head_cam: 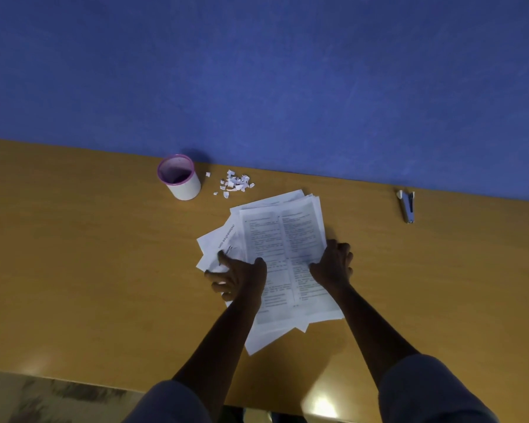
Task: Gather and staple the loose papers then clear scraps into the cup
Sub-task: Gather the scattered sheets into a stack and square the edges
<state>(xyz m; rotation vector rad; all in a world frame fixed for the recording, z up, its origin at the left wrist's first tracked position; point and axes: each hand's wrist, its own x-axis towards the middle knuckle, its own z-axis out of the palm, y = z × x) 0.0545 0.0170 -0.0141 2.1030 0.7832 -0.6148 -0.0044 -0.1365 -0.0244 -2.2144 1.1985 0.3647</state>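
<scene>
Gathering is underway: fanned papers (283, 254) are pinched by both hands (239, 277) (333, 264), stapler (407, 206) untouched far right, scraps (235, 183) outside cup (180, 177).

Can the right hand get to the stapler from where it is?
Probably yes. The stapler lies in the open to the right of the papers, with bare table between it and the right hand, which would first have to leave the papers.
</scene>
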